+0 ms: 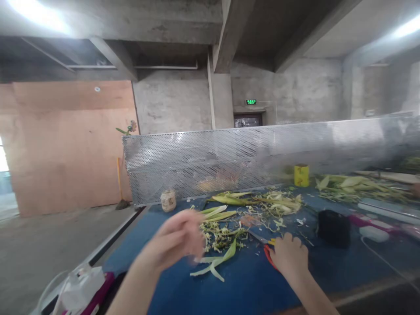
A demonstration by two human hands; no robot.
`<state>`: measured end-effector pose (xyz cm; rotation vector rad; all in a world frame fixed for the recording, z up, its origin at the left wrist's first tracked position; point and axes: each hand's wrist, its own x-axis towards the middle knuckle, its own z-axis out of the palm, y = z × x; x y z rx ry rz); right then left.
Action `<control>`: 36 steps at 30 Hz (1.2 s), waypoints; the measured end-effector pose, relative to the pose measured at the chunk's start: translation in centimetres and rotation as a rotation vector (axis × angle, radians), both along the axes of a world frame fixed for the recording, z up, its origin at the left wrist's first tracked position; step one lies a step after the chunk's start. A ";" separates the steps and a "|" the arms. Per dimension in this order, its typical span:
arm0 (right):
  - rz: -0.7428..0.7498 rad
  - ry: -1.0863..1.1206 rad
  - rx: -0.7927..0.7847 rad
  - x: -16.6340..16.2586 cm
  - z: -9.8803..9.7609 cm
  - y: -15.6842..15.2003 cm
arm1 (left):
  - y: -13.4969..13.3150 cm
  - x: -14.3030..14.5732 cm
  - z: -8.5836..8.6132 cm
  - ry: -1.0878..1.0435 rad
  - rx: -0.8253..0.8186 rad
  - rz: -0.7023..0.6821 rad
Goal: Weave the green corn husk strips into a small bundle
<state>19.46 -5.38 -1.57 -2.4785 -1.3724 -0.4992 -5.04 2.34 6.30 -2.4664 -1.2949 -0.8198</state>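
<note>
My right hand (290, 256) is closed on the red-and-yellow handles of a pair of scissors (269, 258) at the table's blue surface. The scissors' blades point left toward the plant scraps. My left hand (180, 238) is raised above the left part of the table, its fingers bent and smeared by motion. Whether it holds anything I cannot make out. Just right of it lie a heap of small pale-green trimmings (219, 236) and split green leaf strips (219, 262). Behind are long green leaves (231, 200) and a pile of pale stringy plant matter (280, 203).
A perforated metal screen (197, 146) borders the table's far side. Near it stand a whitish jar-like object (168, 200) and a yellow roll (301, 175). To the right are a black object (333, 228), a white plug (374, 233) and more greenery (357, 186). White adapters (83, 286) sit lower left.
</note>
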 end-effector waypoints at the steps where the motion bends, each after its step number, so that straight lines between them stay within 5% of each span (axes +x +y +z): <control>1: 0.067 -0.054 0.026 -0.3 0.5 0.4 | 0.3 1.1 -0.1 0.005 -0.068 -0.075; 5: 0.402 -0.155 -0.007 -1.8 2.4 3.7 | 0.6 4.2 -3.0 -0.002 -0.326 -0.281; 8: 0.710 -0.233 -0.104 -2.2 2.3 6.7 | 0.8 4.8 -5.3 -0.048 -0.391 -0.288; 11: 0.838 -0.296 -0.129 -1.8 1.3 8.2 | 1.0 4.3 -6.3 -0.112 -0.382 -0.281; 15: 0.925 -0.364 -0.068 -1.2 1.1 8.1 | 1.1 3.7 -6.6 -0.173 -0.364 -0.284; 25: 1.128 -0.459 0.081 -4.0 5.4 9.1 | 2.9 3.4 -7.8 -0.295 -0.008 -0.301; 29: 1.186 -0.421 0.314 -5.2 4.4 9.6 | 3.7 2.5 -7.2 -0.303 -0.024 -0.237; 36: 1.168 -0.314 0.353 -4.2 2.7 9.4 | 3.8 2.3 -6.7 -0.243 -0.096 -0.209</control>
